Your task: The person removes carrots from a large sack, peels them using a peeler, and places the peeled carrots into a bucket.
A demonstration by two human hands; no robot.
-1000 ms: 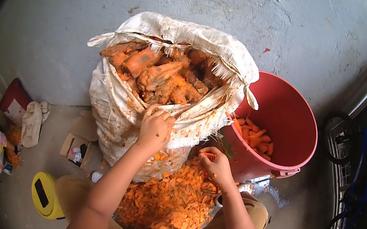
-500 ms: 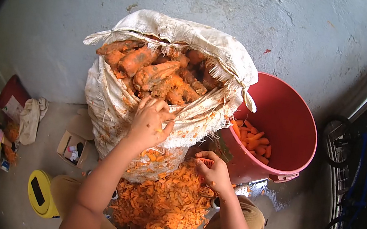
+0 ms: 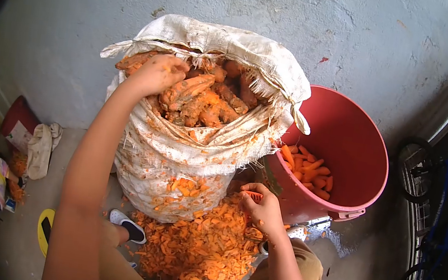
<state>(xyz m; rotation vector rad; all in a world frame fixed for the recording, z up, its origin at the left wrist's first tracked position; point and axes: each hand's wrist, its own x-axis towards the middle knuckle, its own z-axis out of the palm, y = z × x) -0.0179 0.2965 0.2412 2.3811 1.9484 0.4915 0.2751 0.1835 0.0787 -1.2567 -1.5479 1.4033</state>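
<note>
My left hand [image 3: 158,75] is over the mouth of a white woven sack [image 3: 175,162], its fingers curled onto an unpeeled carrot that the hand mostly covers. Large, dirt-marked carrots [image 3: 185,91] fill the top of the sack. Lower and to the right, my right hand [image 3: 264,209] is closed around a red peeler [image 3: 253,194], just above a heap of orange peelings [image 3: 198,245]. A red bucket [image 3: 350,140] stands to the right of the sack, with peeled carrots [image 3: 308,172] at its bottom.
A grey-blue wall [image 3: 76,50] rises behind the sack. On the left floor are a dark red container [image 3: 20,117], a pale cloth [image 3: 42,151] and a yellow object [image 3: 44,229]. A bicycle [image 3: 433,238] stands at right. A wet patch [image 3: 330,238] lies below the bucket.
My left hand has moved up and left from the sack's front rim onto the carrots inside. The right hand stays in place with the peeler.
</note>
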